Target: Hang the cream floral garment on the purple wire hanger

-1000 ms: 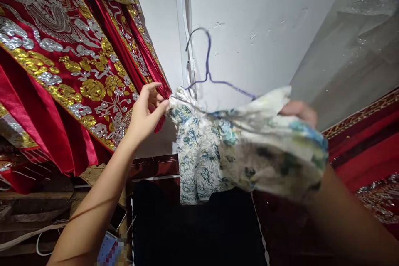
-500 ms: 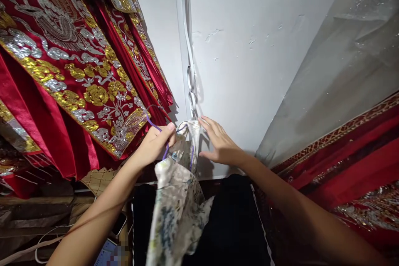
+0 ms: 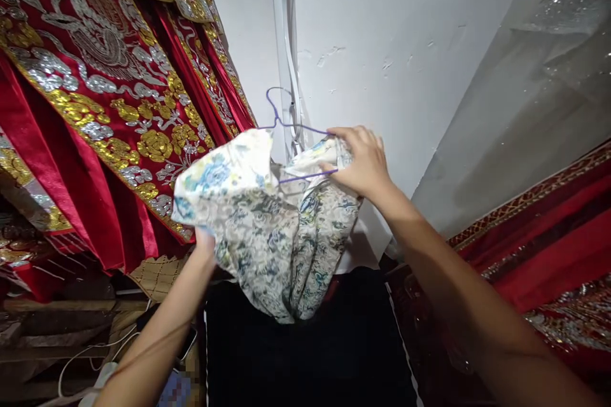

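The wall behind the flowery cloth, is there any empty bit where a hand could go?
Bare wall shows above the right hand and purple hanger, bordered left by the white cord and right by the grey sheet. It is crowded on the left, where red embroidered cloth hangs, and in the middle, where the flowery cloth hides the left hand.

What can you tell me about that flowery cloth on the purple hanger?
The flowery cloth is a thin, soft-looking garment, cream with blue and green blossoms. It is crumpled and bunched, partly draped over a thin purple wire hanger whose hook points up in front of the white wall. The right hand pinches its upper edge together with the hanger. The left hand is mostly hidden beneath its lower left side, holding it up. Red embroidered fabric hangs to its left.
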{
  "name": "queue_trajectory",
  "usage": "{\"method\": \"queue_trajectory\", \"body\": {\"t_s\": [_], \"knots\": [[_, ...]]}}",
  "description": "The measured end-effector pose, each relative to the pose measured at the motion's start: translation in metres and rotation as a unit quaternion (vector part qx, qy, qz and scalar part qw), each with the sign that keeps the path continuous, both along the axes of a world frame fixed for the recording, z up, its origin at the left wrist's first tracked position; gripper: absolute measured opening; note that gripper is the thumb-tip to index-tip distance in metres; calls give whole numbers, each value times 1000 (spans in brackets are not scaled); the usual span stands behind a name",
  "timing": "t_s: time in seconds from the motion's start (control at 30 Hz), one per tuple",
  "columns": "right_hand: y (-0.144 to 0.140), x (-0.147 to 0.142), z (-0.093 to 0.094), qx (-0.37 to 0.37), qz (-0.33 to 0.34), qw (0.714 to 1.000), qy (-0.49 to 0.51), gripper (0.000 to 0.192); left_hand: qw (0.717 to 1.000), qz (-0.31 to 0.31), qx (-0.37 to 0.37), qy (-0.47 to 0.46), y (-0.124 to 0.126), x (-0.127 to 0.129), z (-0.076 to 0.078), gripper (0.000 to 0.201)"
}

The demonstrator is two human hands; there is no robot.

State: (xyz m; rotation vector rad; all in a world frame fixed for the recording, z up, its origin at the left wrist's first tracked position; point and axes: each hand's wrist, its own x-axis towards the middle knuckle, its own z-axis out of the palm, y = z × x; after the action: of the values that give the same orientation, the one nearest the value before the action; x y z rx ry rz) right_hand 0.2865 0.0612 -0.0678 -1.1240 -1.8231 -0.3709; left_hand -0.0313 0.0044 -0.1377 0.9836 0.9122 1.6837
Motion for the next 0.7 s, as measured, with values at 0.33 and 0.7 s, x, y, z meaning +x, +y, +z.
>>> {"method": "queue_trajectory", "body": {"t_s": [0.33, 0.7], "knots": [[-29, -22, -51, -103, 174, 974, 98, 73, 986, -1, -102, 131, -41, 48, -120, 57], [-65, -69, -130, -234, 160, 842, 460, 24, 985, -7, -163, -54, -51, 75, -143, 45]]}}
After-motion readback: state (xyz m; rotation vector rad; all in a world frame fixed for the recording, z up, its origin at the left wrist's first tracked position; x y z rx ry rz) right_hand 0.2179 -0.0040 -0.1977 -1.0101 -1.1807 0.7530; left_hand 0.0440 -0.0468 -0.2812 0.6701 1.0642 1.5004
